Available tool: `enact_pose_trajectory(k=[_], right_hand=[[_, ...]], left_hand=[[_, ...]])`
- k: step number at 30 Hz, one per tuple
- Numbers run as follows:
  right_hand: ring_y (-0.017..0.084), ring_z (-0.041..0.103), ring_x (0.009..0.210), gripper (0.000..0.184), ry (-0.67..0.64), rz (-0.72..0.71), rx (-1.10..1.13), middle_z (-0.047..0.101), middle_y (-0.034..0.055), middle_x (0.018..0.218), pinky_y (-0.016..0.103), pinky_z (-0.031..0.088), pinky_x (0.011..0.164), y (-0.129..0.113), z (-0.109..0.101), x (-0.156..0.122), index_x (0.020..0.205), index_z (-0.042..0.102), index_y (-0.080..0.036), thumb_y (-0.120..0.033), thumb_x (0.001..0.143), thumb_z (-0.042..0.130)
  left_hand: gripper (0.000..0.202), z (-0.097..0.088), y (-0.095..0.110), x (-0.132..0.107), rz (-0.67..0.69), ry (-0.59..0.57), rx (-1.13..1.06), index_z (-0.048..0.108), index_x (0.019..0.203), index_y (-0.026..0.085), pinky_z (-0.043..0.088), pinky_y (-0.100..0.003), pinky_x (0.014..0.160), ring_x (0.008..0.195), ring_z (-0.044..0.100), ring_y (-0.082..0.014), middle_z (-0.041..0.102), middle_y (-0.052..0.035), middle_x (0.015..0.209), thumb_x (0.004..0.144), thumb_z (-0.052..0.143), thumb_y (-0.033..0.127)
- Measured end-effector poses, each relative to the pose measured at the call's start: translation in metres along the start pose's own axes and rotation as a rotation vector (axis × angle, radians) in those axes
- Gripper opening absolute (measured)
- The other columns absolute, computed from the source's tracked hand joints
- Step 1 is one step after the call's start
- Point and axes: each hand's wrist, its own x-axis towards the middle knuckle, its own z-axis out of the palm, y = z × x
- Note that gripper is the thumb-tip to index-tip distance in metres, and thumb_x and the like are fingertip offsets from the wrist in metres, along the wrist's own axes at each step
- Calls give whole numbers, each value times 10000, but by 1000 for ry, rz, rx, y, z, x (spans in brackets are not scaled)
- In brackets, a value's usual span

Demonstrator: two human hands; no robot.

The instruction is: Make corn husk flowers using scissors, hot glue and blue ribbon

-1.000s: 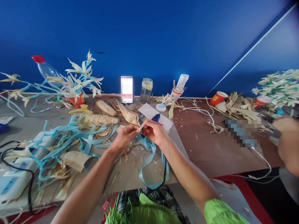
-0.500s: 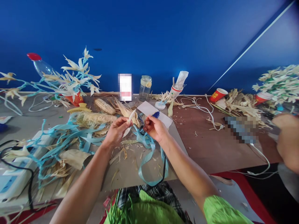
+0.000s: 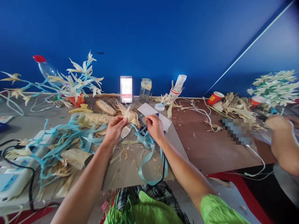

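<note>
My left hand (image 3: 114,129) pinches a small pale strip of corn husk (image 3: 127,111) between thumb and fingers, its pointed end sticking up. To the right, my right hand (image 3: 154,127) is apart from it with fingers curled closed; what they hold, if anything, is hidden. Below that hand a light blue ribbon (image 3: 151,152) loops down toward the table's edge, beside a black cord (image 3: 164,166). Just beyond the hands lie a husk bundle (image 3: 132,116) and a white card (image 3: 146,109). A blue object behind my right hand is mostly covered.
Corn cobs (image 3: 105,107), tangled blue strips (image 3: 70,135) and a power strip (image 3: 25,168) crowd the left. Husk flowers (image 3: 80,73) rise behind. A bottle (image 3: 145,88) and paper cup (image 3: 174,93) stand near the blue wall. At right are a phone (image 3: 235,130) and another person's arm (image 3: 283,143).
My right hand's fingers have curled further closed, and it has turned slightly. The husk strip in my left hand now points more upright. The view has shifted slightly.
</note>
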Motion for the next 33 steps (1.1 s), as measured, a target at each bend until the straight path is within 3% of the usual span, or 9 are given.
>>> enact_pose_trajectory(k=[6,14,22,33], right_hand=[[231,565,957,224,-154,-93,-250,692,56,967,370,385,874,-4,5,-4,977,681,-204,-209,852,495],[195,611,869,232,71,70,-151,685,88,909,302,458,826,22,-11,10,884,666,-170,-150,831,441],[181,599,841,220,-157,-80,-97,670,73,889,291,450,807,14,8,0,947,660,-161,-167,842,466],[202,590,896,207,-58,-123,-108,694,70,921,327,426,842,5,6,-1,954,660,-180,-189,868,472]], left_hand=[[228,1,-2,-1,-32,-20,71,636,719,152,462,-230,692,636,576,-92,621,7,651,616,774,300],[247,0,-3,-1,-50,-16,115,634,733,146,465,-246,698,647,577,-102,624,-1,656,625,768,323],[250,3,-2,-2,-27,1,91,635,733,147,479,-255,706,653,567,-99,617,-2,679,622,765,330],[205,-5,-1,5,111,61,-18,648,783,162,470,-222,659,626,530,-78,580,3,672,689,723,328]])
